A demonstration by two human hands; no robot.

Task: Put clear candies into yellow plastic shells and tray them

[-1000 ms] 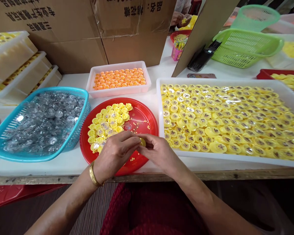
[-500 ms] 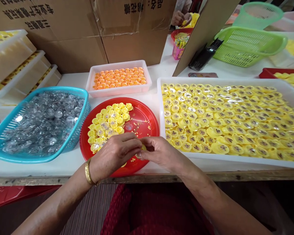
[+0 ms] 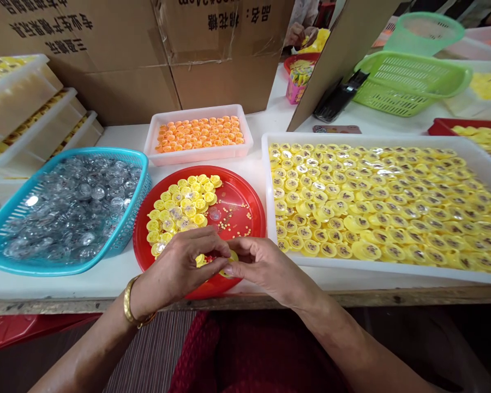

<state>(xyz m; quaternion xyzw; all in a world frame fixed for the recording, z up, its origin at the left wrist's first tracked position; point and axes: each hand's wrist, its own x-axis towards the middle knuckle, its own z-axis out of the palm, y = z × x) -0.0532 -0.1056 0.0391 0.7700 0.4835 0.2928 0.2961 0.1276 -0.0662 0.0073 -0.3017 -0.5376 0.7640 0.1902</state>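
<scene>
Over the front of a red round tray [image 3: 249, 204], both my hands meet at a small yellow round plastic piece [image 3: 231, 268]. Between thumb and fingers, my right hand [image 3: 265, 267] pinches its right side. My left hand [image 3: 184, 256], with a gold bangle at the wrist, is closed at its left edge, thumb below and fingers above. The fingers cover most of this piece. Several yellow round cups [image 3: 188, 204] lie in the left half of the tray. Tiny pale yellow pellets [image 3: 225, 221] and a clear dome [image 3: 215, 213] lie beside them.
Left is a blue basket [image 3: 145, 188] of clear domes, beside stacked tubs [image 3: 36, 131]. Behind stands a white tray [image 3: 196, 158] of orange cups. Right, a large white tray [image 3: 270, 218] holds yellow pieces with printed discs. Cardboard [image 3: 118, 90] walls the back; another person's hands [image 3: 300, 35] show beyond.
My left hand has shifted slightly left and down, its thumb and fingers now more apart. The right hand stays near the same spot with the yellow piece. The view has tilted slightly.
</scene>
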